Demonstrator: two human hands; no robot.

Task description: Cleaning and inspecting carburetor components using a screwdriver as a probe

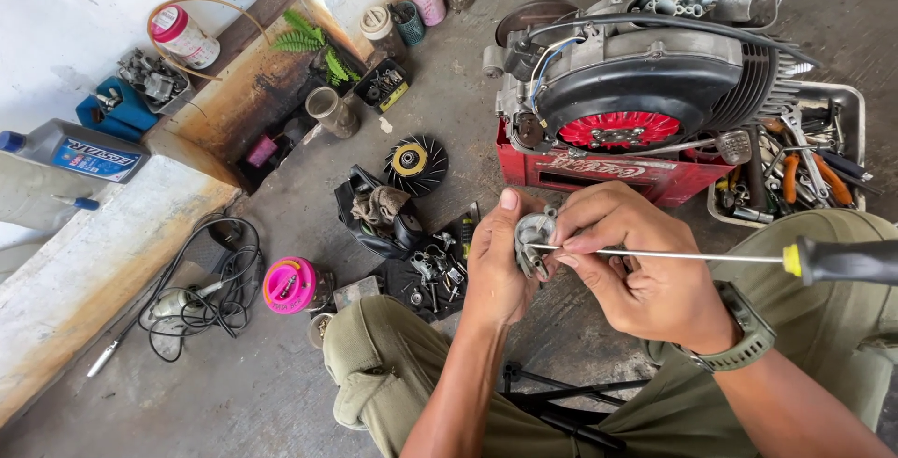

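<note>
My left hand (498, 266) grips a small grey metal engine part (533, 232), thumb up along its left side. My right hand (636, 271) pinches the thin steel shaft of a long screwdriver (673, 256) close to its tip, which rests against the part. The screwdriver's black and yellow handle (842, 260) sticks out to the right over my right knee. A green watch (744, 336) sits on my right wrist. Both hands are held above my lap, just in front of the red crate (599, 175).
A scooter engine (645, 79) with a red fan sits on the red crate. A metal tray of tools (804, 154) is at right. On the floor at left lie a black fan wheel (415, 162), a tray of small parts (426, 276), a pink reel (290, 285), a cable, and an oil bottle (79, 151).
</note>
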